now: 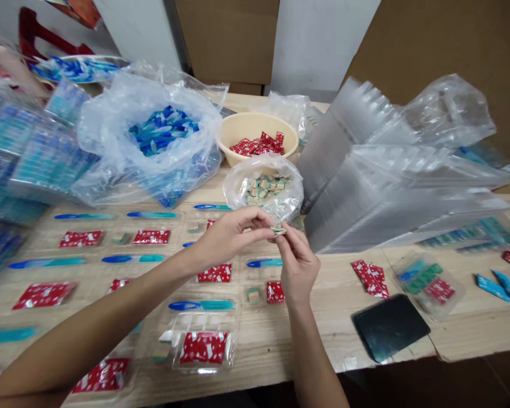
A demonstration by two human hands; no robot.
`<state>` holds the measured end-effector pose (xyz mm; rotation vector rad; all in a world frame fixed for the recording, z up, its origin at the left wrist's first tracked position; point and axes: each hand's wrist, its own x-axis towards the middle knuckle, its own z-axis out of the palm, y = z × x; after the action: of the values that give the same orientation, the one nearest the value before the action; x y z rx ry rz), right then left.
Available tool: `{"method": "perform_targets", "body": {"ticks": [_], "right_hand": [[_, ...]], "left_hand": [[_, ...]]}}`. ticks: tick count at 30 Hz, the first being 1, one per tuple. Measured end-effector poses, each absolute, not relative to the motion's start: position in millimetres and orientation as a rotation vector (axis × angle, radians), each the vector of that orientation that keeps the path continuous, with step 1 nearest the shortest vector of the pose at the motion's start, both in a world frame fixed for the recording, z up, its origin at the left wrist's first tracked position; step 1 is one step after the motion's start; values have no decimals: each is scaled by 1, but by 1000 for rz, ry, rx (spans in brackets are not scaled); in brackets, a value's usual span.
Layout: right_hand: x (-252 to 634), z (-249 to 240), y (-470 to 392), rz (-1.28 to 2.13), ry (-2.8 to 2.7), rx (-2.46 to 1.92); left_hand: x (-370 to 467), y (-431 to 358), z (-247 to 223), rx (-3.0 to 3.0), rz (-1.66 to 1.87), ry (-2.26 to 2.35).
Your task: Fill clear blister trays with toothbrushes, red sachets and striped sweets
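Observation:
My left hand (250, 226) and my right hand (298, 262) meet in front of a clear plastic bag (233, 192), pinching small striped blocks (277, 230) between their fingertips. The fingers partly cover these blocks, so I cannot tell how many there are. In the bag lie many similar green, cream and pink striped blocks (267, 188). Under and around my arms are clear plastic trays (233, 340), several of them holding a blue-and-teal pen-shaped piece (202, 305), a red spotted packet (204, 347) and a small striped block (253, 295).
Behind the bag stands a cream bowl (291, 133) of red packets (261, 145). A large plastic bag (106, 124) of blue pieces is left of it. Stacked clear trays (357, 198) rise on the right, near a black flat device (391, 327), loose red packets (370, 279) and a filled tray (427, 283).

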<state>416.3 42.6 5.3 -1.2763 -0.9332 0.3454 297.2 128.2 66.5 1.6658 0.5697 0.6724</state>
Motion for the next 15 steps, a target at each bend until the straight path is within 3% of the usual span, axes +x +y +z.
{"method": "perform_targets", "body": {"ticks": [15], "right_hand": [[411,0,42,403,-941,-1225]], "left_hand": [[286,135,64,1644,572,560]]}}
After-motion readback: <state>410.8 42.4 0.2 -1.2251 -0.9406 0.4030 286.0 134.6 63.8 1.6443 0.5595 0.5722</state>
